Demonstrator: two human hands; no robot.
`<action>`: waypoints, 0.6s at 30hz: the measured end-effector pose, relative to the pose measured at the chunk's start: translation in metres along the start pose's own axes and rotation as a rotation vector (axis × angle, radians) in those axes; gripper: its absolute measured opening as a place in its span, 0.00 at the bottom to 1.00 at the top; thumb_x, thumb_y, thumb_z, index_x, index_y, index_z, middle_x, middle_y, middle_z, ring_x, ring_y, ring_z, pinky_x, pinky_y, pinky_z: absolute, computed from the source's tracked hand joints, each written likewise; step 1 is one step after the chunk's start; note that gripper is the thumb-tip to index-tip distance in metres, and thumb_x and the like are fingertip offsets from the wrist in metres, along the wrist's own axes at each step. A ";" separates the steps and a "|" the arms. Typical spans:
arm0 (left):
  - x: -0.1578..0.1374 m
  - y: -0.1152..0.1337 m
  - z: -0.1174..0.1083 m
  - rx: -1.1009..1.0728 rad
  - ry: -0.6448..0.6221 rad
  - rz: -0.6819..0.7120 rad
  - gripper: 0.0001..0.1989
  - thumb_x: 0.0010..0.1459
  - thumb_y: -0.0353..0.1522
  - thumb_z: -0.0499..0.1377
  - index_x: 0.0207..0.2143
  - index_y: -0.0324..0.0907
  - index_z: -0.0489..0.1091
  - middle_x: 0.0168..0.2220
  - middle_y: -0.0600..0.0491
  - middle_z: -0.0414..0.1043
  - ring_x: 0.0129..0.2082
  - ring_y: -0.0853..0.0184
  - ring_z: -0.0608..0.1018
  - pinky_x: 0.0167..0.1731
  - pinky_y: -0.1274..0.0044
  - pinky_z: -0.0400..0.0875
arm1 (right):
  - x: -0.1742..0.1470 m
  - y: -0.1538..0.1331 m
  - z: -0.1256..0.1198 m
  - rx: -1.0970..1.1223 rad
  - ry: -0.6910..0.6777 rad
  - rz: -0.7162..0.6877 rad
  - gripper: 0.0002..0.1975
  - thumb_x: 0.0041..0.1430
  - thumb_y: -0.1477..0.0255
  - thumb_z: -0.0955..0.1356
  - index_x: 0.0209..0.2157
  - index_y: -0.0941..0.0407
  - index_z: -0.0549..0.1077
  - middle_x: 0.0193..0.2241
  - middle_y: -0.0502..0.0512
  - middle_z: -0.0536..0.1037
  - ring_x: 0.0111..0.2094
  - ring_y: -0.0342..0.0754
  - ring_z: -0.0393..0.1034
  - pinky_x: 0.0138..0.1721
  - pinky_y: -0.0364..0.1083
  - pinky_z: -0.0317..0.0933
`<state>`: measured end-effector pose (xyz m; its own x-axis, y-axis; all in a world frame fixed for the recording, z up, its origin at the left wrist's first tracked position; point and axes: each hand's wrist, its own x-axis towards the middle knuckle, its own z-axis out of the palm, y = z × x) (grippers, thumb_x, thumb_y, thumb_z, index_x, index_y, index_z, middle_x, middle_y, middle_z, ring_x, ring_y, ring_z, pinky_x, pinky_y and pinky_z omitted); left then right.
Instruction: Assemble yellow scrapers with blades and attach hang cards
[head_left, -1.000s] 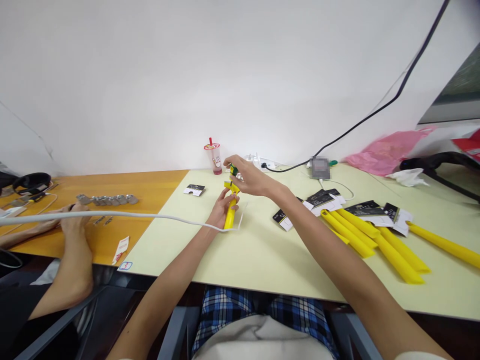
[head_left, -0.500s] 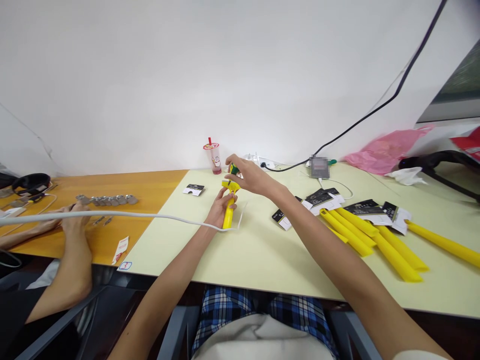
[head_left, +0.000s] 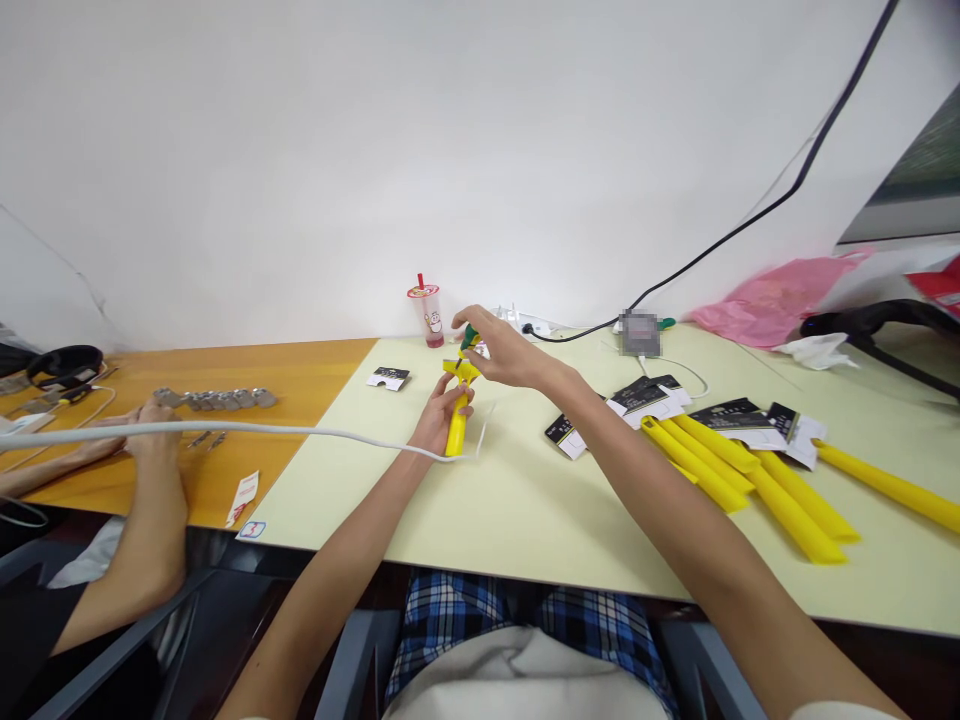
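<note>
In front of the lidded drink cup, the left hand has its fingers clamped round a yellow T-shaped tool, probably light, stiff, smooth, best held by its shank; the right hand grips a green-handled tool

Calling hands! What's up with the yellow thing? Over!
Left hand: gripping yellow T-shaped piece. Right hand: on green handle, above it. White cable crosses view near left hand.
</note>
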<state>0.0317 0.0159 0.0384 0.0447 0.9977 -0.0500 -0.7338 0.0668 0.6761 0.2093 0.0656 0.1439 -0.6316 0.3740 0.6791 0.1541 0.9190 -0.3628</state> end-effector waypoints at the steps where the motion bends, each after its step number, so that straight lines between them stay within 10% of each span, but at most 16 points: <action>1: 0.000 0.000 0.000 0.002 -0.006 0.000 0.25 0.51 0.19 0.72 0.46 0.47 0.71 0.47 0.50 0.76 0.35 0.73 0.79 0.22 0.86 0.63 | 0.000 0.000 0.000 0.007 -0.009 0.009 0.14 0.67 0.76 0.65 0.53 0.51 0.65 0.51 0.60 0.76 0.47 0.54 0.73 0.50 0.56 0.69; 18: -0.002 0.002 0.002 0.018 0.001 0.001 0.25 0.50 0.19 0.72 0.46 0.46 0.71 0.48 0.50 0.77 0.35 0.73 0.79 0.22 0.86 0.62 | 0.000 -0.001 -0.001 -0.004 -0.021 0.019 0.18 0.67 0.75 0.66 0.57 0.52 0.64 0.52 0.61 0.78 0.47 0.54 0.74 0.49 0.55 0.69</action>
<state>0.0318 0.0142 0.0410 0.0433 0.9978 -0.0497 -0.7219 0.0657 0.6889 0.2104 0.0645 0.1451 -0.6442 0.3888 0.6587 0.1696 0.9123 -0.3727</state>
